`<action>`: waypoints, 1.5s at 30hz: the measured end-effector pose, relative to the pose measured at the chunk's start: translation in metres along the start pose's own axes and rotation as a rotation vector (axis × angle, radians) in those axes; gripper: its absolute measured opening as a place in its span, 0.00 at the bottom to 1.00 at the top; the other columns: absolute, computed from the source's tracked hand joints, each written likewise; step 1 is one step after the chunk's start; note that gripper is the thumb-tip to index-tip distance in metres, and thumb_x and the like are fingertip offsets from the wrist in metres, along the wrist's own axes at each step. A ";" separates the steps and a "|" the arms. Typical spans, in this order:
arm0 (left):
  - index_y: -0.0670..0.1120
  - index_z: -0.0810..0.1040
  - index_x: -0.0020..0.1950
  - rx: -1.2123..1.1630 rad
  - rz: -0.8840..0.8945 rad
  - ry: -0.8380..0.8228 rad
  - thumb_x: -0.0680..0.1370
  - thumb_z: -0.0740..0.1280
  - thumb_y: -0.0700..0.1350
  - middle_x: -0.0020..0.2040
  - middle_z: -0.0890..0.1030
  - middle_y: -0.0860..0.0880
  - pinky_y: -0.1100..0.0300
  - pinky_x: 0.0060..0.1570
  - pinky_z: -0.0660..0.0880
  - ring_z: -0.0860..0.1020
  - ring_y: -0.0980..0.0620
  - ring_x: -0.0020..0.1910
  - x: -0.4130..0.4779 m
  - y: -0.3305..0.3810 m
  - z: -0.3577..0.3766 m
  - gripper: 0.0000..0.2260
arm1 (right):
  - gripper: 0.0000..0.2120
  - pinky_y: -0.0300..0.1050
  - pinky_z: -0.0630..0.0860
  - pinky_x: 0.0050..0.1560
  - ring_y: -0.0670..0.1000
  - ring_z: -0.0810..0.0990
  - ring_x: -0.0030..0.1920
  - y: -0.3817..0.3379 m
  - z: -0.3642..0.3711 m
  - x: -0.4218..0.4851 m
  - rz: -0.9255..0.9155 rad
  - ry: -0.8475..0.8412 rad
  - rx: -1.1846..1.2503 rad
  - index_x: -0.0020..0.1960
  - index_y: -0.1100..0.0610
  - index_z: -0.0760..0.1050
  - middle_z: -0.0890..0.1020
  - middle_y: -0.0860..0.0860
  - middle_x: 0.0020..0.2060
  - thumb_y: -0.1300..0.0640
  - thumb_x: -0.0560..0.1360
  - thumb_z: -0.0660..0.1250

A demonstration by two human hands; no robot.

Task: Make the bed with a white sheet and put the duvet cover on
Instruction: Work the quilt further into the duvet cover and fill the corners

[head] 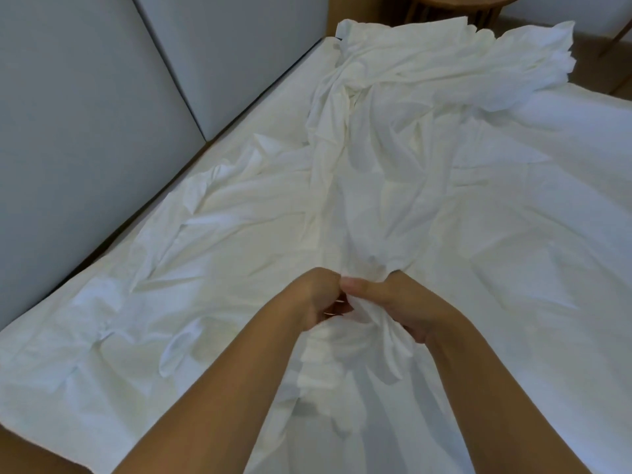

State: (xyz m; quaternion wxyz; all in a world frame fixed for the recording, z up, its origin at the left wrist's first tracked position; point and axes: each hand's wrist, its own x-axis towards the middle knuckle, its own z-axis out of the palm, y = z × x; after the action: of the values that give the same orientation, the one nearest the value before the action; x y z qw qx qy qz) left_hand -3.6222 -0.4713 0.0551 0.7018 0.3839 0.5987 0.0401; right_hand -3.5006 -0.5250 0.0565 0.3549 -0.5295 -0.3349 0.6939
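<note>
Gripping one bunched fold of white fabric (372,206), left hand (316,297) and right hand (390,302) touch.

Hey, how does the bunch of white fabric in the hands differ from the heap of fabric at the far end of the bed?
The bunch of fabric is gripped by the left hand and right hand; the heap lies untouched. The bunch is squeezed into tight, narrow pleats; the heap spreads wide in loose, layered folds. The bunch is nearest the camera; the heap is farthest off. Both are white and creased.
</note>
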 end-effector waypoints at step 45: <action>0.44 0.78 0.57 0.348 0.417 0.343 0.78 0.62 0.56 0.56 0.80 0.46 0.55 0.57 0.73 0.78 0.46 0.53 -0.014 0.007 -0.011 0.18 | 0.08 0.47 0.81 0.41 0.56 0.84 0.47 0.029 -0.005 -0.013 -0.012 0.089 0.458 0.45 0.56 0.85 0.84 0.57 0.47 0.59 0.66 0.71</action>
State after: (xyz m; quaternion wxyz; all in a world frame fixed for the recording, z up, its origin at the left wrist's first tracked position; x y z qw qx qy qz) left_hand -3.6327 -0.4686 0.0707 0.4911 0.6002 0.6145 0.1444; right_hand -3.4970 -0.5505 0.0378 0.4845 -0.4632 -0.1559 0.7255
